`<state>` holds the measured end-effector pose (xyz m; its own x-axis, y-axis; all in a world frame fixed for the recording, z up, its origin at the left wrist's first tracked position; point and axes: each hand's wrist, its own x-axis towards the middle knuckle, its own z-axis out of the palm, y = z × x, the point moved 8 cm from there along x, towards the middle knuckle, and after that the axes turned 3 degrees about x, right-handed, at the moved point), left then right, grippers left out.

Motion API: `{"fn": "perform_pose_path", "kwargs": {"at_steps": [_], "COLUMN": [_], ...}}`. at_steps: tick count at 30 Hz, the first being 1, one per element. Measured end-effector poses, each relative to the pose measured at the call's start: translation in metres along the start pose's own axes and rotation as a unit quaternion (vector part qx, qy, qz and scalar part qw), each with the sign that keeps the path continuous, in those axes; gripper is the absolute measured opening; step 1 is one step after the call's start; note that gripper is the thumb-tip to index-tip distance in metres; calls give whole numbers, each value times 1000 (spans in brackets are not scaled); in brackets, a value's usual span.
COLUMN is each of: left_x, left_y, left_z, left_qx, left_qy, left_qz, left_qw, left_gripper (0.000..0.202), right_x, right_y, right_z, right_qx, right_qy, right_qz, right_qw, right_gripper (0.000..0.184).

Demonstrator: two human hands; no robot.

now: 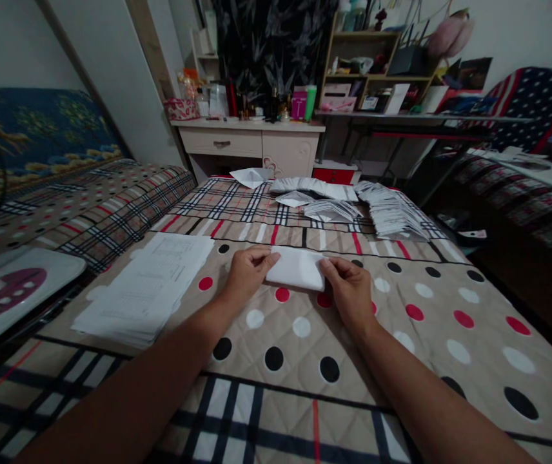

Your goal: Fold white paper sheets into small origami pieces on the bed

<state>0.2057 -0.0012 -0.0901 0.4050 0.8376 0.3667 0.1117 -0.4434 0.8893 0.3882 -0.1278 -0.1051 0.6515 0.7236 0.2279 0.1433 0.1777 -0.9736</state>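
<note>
Left grip (249, 270), right grip (352, 288) both pinching paper (296, 267) over bed (300, 351), sheets (153, 283) near left edge, stacks (396, 212) near far edge.

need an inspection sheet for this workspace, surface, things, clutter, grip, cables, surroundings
Surface: quilted bedspread, dotted and checked.
Job's things: folded white paper between the hands; printed sheets stacked to the left; folded paper piles at the far end.
Clutter: assorted small items crowd the dresser top.
Grips: left grip and right grip pinch opposite ends of the paper.
Cables: nothing seen on the bedspread; elsewhere too dim to tell.
Surroundings: shelf behind; white object with purple panel at left.
</note>
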Motion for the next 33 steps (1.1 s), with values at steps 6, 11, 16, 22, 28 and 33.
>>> {"fn": "perform_pose_path", "kwargs": {"at_steps": [6, 11, 16, 22, 28, 33], "left_x": [0, -1, -1, -1, -1, -2], "left_y": [4, 7, 5, -4, -8, -7], "left_z": [4, 7, 7, 4, 4, 4], "left_qx": [9, 8, -8, -49, -62, -67], "left_qy": [-26, -39, -31, -9, -13, -18], "left_qz": [39, 64, 47, -19, -38, -35], "left_qw": [999, 997, 998, 999, 997, 997], "left_gripper": [19, 18, 15, 13, 16, 21], "right_x": [-1, -3, -4, -3, -3, -3], "right_y": [2, -4, -6, -7, -5, -6], "right_z": [-8, -10, -13, -15, -16, -16], "right_qx": [50, 75, 69, 54, 65, 64], "right_qy": [50, 78, 103, 109, 109, 107], "right_qz": [27, 24, 15, 9, 1, -2], "right_qw": [997, 994, 992, 993, 992, 992], "right_gripper": [16, 18, 20, 21, 20, 19]}}
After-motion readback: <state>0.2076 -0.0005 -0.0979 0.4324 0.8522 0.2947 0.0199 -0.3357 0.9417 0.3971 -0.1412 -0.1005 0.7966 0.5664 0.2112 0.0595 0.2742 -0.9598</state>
